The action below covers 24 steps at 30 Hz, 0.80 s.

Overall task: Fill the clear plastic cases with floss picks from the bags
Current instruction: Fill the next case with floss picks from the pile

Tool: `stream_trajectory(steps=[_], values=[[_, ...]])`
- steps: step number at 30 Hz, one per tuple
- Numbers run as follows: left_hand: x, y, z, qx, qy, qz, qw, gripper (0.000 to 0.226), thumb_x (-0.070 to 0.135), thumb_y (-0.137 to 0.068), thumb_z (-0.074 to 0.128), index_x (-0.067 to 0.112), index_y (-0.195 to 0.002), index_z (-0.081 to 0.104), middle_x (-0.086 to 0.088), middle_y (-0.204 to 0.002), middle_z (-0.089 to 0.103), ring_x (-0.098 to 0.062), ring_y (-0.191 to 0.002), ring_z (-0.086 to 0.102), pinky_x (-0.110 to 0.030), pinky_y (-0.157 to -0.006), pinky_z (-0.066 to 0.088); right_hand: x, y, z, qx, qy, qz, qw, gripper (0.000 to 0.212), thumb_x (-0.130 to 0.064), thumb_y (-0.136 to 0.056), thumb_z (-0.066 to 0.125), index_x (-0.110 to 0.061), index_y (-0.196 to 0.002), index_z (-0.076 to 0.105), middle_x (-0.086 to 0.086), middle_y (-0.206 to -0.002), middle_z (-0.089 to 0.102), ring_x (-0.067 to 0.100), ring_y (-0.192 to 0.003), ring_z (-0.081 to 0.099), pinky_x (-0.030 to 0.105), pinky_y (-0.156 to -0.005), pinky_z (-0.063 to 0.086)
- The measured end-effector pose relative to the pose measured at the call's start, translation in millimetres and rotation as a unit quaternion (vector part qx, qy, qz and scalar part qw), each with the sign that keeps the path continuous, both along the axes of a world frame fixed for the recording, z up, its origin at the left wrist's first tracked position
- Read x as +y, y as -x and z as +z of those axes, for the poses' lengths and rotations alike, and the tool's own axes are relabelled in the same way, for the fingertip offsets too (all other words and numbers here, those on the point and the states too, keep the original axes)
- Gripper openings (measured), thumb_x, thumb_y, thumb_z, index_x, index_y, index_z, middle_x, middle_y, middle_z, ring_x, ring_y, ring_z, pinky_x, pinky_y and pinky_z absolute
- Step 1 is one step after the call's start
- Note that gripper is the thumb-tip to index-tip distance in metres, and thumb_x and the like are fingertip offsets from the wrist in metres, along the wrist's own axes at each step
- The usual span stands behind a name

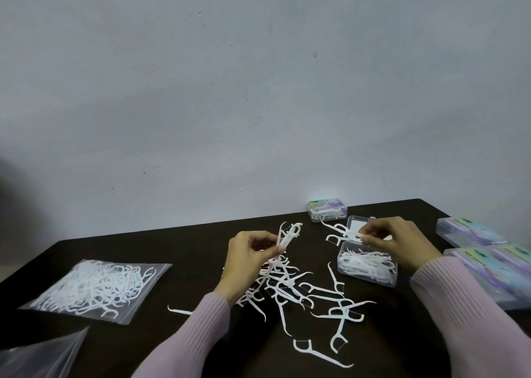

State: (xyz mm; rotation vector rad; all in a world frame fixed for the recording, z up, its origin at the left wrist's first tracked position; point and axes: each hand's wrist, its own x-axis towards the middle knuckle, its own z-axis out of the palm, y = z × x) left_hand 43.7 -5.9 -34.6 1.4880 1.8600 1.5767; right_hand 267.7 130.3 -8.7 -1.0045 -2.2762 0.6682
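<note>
White hooked picks [288, 235] pinched: left fingers [249, 252] | right fingers [398, 241] pinch 1 pick [359, 236]

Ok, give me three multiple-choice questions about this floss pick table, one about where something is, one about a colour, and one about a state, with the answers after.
1. Where does the full bag of floss picks lie?
A. On the table's left side
B. Inside the open case
C. Against the wall on the right

2. What colour are the person's sleeves?
A. Dark green
B. Pale pink-lilac
C. Black

3. What state is the clear case below the right hand in?
A. Lid shut, empty
B. Lid open, picks inside
C. Tipped upside down

Answers:
1. A, the bag lies flat left of the left hand on the dark table.
2. B, both forearms wear ribbed pale pink-lilac knit.
3. B, its lid stands raised behind it and white picks fill the tray.
</note>
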Motion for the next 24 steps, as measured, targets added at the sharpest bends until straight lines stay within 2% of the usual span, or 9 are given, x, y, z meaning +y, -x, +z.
stream_trajectory(steps=[4, 7, 11, 14, 16, 18, 20, 22, 24], values=[[11, -8, 4, -0.020, -0.020, -0.012, 1.000, 0.007, 0.011, -0.075, 0.077, 0.012, -0.082, 0.075, 0.002, -0.074, 0.073, -0.006, -0.072, 0.069, -0.013, -0.067, 0.049, 11, -11, -2, -0.020, 0.013, -0.044, 0.999, 0.010, -0.016, -0.084, 0.064, -0.015, -0.094, 0.065, -0.004, -0.084, 0.059, 0.000, -0.073, 0.050, 0.008, -0.055, 0.037], [19, -12, 6, -0.032, -0.033, -0.020, 0.999, 0.008, 0.009, -0.075, 0.077, 0.009, -0.083, 0.075, 0.000, -0.073, 0.073, -0.007, -0.070, 0.068, -0.014, -0.066, 0.050, 16, -19, -3, -0.052, 0.044, -0.064, 0.996, 0.014, -0.015, -0.085, 0.062, -0.012, -0.098, 0.064, -0.001, -0.090, 0.059, 0.007, -0.079, 0.052, 0.013, -0.068, 0.039], [32, -21, 11, -0.076, -0.048, -0.029, 0.996, 0.009, 0.006, -0.075, 0.076, 0.009, -0.083, 0.075, -0.002, -0.070, 0.072, -0.012, -0.067, 0.068, -0.021, -0.067, 0.054, 20, -25, -6, -0.123, 0.065, -0.072, 0.988, 0.011, -0.017, -0.086, 0.061, -0.016, -0.097, 0.063, 0.002, -0.101, 0.063, 0.009, -0.085, 0.052, 0.018, -0.080, 0.041], [45, -31, 15, -0.115, -0.060, -0.036, 0.991, 0.010, 0.004, -0.075, 0.076, 0.007, -0.085, 0.074, -0.002, -0.069, 0.072, -0.013, -0.066, 0.067, -0.021, -0.063, 0.053, 20, -24, -7, -0.138, 0.056, -0.064, 0.987, 0.014, -0.017, -0.086, 0.062, -0.016, -0.099, 0.064, -0.001, -0.102, 0.062, 0.006, -0.084, 0.051, 0.012, -0.072, 0.039], [55, -37, 17, -0.124, -0.064, -0.041, 0.989, 0.012, 0.004, -0.075, 0.075, 0.007, -0.087, 0.074, -0.005, -0.075, 0.073, -0.015, -0.070, 0.068, -0.023, -0.066, 0.055, 19, -22, -7, -0.126, 0.048, -0.061, 0.989, 0.015, -0.015, -0.085, 0.063, -0.015, -0.100, 0.066, -0.002, -0.097, 0.061, 0.001, -0.076, 0.050, 0.008, -0.060, 0.038], [65, -44, 19, -0.133, -0.067, -0.049, 0.988, 0.014, 0.005, -0.074, 0.076, 0.008, -0.088, 0.074, -0.008, -0.080, 0.074, -0.017, -0.075, 0.069, -0.025, -0.070, 0.056, 19, -20, -7, -0.116, 0.037, -0.062, 0.991, 0.016, -0.014, -0.084, 0.064, -0.014, -0.100, 0.068, -0.003, -0.092, 0.061, -0.001, -0.070, 0.049, 0.007, -0.056, 0.038], [73, -51, 22, -0.142, -0.072, -0.056, 0.986, 0.015, 0.005, -0.073, 0.077, 0.008, -0.087, 0.073, -0.009, -0.083, 0.074, -0.017, -0.076, 0.069, -0.024, -0.070, 0.056, 20, -17, -9, -0.110, 0.029, -0.066, 0.991, 0.016, -0.015, -0.083, 0.065, -0.015, -0.098, 0.068, -0.002, -0.094, 0.063, 0.000, -0.072, 0.050, 0.009, -0.065, 0.042], [79, -58, 24, -0.151, -0.077, -0.062, 0.984, 0.014, 0.004, -0.073, 0.077, 0.008, -0.086, 0.072, -0.009, -0.082, 0.073, -0.014, -0.073, 0.068, -0.019, -0.068, 0.055, 20, -14, -11, -0.114, 0.024, -0.084, 0.990, 0.015, -0.019, -0.082, 0.067, -0.020, -0.096, 0.068, -0.003, -0.096, 0.064, 0.003, -0.078, 0.052, 0.021, -0.083, 0.048], [84, -63, 27, -0.159, -0.080, -0.070, 0.981, 0.013, 0.003, -0.074, 0.076, 0.011, -0.083, 0.072, -0.006, -0.080, 0.072, -0.010, -0.072, 0.067, -0.017, -0.067, 0.053, 19, -13, -13, -0.113, 0.019, -0.109, 0.988, 0.016, -0.025, -0.080, 0.069, -0.026, -0.095, 0.067, -0.009, -0.088, 0.062, 0.005, -0.084, 0.055, 0.034, -0.095, 0.046]])
